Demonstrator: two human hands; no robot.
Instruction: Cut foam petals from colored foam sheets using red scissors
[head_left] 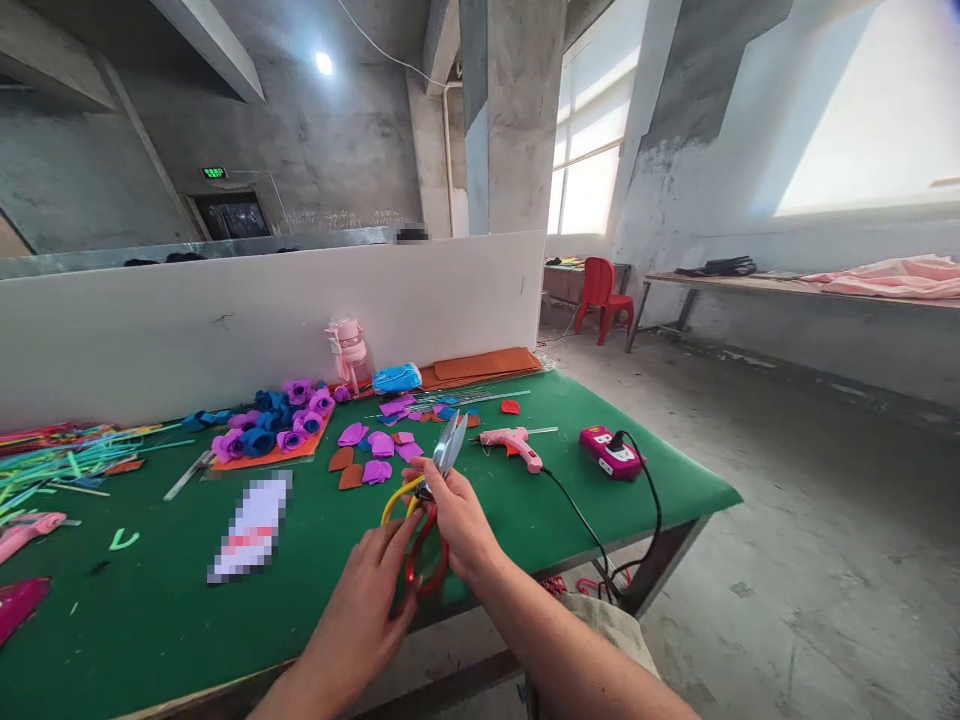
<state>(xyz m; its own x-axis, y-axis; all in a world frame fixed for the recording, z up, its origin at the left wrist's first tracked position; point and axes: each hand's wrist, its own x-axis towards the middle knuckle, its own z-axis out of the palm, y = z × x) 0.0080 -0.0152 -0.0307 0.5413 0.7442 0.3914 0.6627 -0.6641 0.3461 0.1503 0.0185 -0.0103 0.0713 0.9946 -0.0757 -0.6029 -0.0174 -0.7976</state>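
Note:
A pair of scissors (451, 443) with one yellow and one red handle is held above the near edge of the green table, its blades slightly apart and pointing away from me. My right hand (463, 522) is closed around it near the pivot. At the handles, my left hand (373, 572) has its fingers curled on the loops; its grip is partly hidden. Beyond the hands lie purple petal-shaped pieces (378, 471) and brown ones (350, 478). Right of the blades rests a pink glue gun (517, 443) with a clear stick in its back.
Purple and blue flowers (259, 440) sit on an orange sheet at left, near thin coloured strips (67, 460). A magenta power socket (611, 455) has a black cord hanging over the table's edge. A pink bottle (347, 352) stands by the white partition (187, 330).

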